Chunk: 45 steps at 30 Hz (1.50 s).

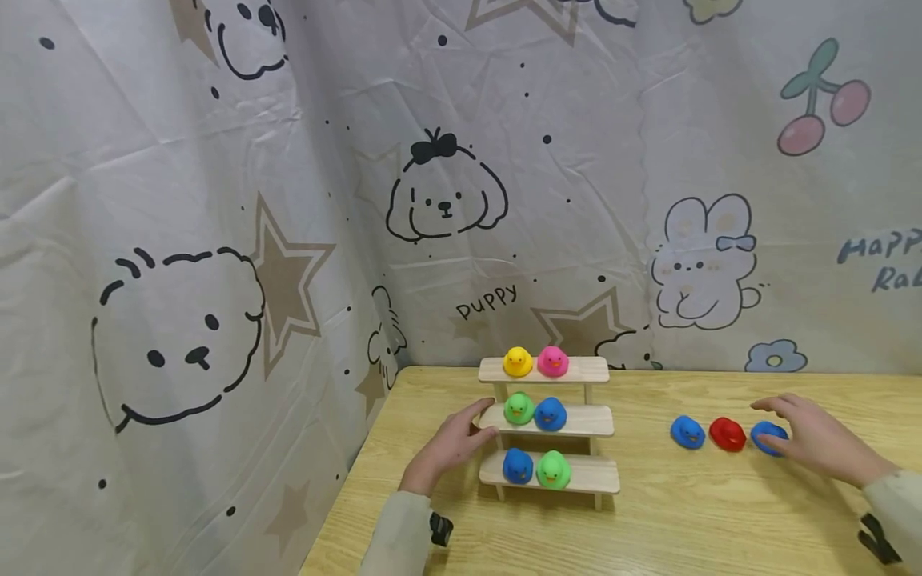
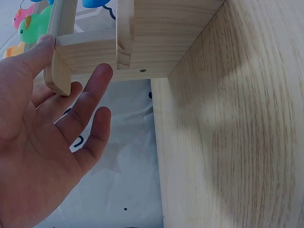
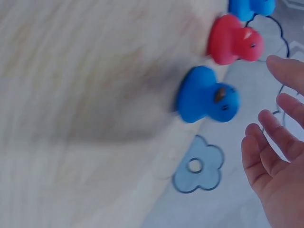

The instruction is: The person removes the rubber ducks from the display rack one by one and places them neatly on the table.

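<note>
A three-tier wooden display stand (image 1: 587,418) holds rubber ducks in pairs. Yellow (image 1: 517,362) and pink ducks (image 1: 553,362) sit on top, a green duck (image 1: 519,409) and a blue duck (image 1: 551,414) in the middle, another blue (image 1: 518,466) and green duck (image 1: 554,470) below. My left hand (image 1: 452,442) pinches the left end of the middle tier between thumb and fingers. My right hand (image 1: 810,438) hovers with fingers spread over a blue duck (image 3: 204,97), partly covered in the head view. Beside that duck lie a red duck (image 1: 727,434) and another blue one (image 1: 687,432).
The stand and loose ducks are on a light wood-grain table (image 1: 670,520). A pale printed curtain (image 1: 576,224) hangs along its back and left edges. The three loose ducks form a row right of the stand.
</note>
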Tool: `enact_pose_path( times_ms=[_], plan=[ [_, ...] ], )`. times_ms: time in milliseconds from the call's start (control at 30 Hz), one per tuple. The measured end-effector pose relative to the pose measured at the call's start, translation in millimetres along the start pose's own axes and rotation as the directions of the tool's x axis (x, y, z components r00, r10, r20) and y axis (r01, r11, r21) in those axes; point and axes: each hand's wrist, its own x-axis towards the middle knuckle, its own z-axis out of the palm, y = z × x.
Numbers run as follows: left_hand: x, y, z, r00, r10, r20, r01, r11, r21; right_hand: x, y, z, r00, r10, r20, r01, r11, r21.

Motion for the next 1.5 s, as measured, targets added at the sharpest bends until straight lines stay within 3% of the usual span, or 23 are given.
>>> enact_pose_path(
  times_ms=[167, 533, 767, 933, 1100, 1267, 1500],
  plan=[
    [-0.2, -0.6, 0.7, 1.000, 0.000, 0.003, 0.000, 1.000, 0.009, 4.4, -15.7, -5.4, 0.996, -0.066, -0.066, 0.067, 0.998, 0.010],
    [0.5, -0.1, 2.9, 1.000, -0.001, -0.001, 0.001, 1.000, 0.013, 24.7, -51.1, -10.5, 0.986, -0.117, -0.123, 0.127, 0.989, 0.074],
    [2.5, -1.7, 4.0, 1.000, -0.004, -0.003, 0.004, 1.000, 0.015, 41.8, -83.4, -16.9, 0.989, -0.120, -0.081, 0.130, 0.982, 0.136],
    [1.8, -2.0, 3.4, 1.000, -0.006, -0.002, 0.006, 1.000, 0.015, 51.6, -106.5, -17.4, 0.982, -0.156, -0.107, 0.170, 0.976, 0.133],
    [1.6, -2.6, 2.2, 1.000, -0.004, -0.002, 0.004, 1.000, 0.021, 61.6, -125.0, -17.4, 0.962, -0.210, -0.171, 0.234, 0.964, 0.129],
    [1.8, -2.8, 2.0, 1.000, -0.021, 0.001, 0.021, 1.000, 0.013, 69.8, -138.3, -16.9, 0.922, -0.293, -0.254, 0.328, 0.938, 0.109],
    [0.7, -1.8, 0.9, 1.000, -0.017, -0.003, 0.017, 1.000, 0.006, 78.5, -154.4, -17.7, 0.897, -0.324, -0.301, 0.370, 0.923, 0.108]
  ],
)
